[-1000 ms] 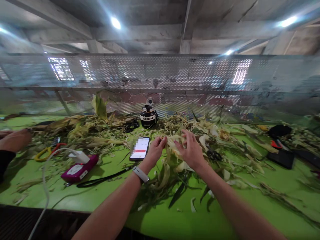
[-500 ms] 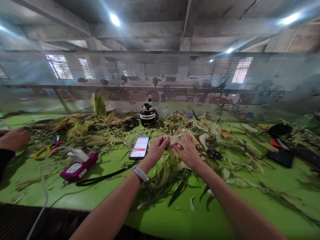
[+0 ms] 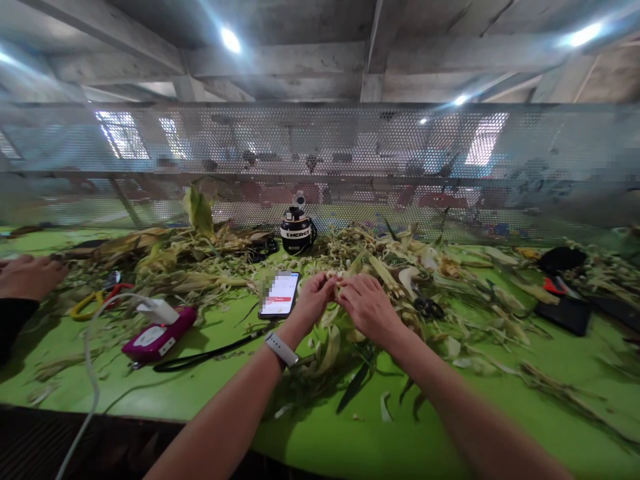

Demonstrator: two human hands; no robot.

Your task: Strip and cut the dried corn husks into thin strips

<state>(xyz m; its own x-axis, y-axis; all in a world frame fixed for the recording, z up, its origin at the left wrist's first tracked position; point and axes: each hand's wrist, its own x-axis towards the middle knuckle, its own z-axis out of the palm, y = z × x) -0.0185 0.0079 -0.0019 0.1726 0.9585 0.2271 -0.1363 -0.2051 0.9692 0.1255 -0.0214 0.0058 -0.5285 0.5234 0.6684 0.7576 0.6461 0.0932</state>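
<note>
My left hand [image 3: 313, 300], with a pale watch band [image 3: 281, 348] at its wrist, pinches a small piece of corn husk [image 3: 334, 275] between thumb and fingers. Against it, my right hand [image 3: 369, 307] has its fingers closed on the same husk, the two hands nearly touching. Most of the held piece is hidden by the fingers. Loose husk strips [image 3: 327, 350] lie below and around both hands. A phone [image 3: 279, 293] with a lit screen rests left of my left hand. Dark-handled scissors [image 3: 429, 307] lie right of my right hand.
A black jar-shaped bottle [image 3: 296, 233] stands behind the hands, before a perforated screen [image 3: 320, 147]. Left are a purple power strip [image 3: 161, 337] with a white cable [image 3: 87, 353], yellow-and-red-handled scissors [image 3: 85, 307] and another person's hand [image 3: 33, 277]. Dried husks [image 3: 145, 243] cover the green table's back.
My right hand's raised, spread fingers have come down and closed on the husk beside my left fingers. My left hand stays nearly still. The other person's hand has shifted slightly.
</note>
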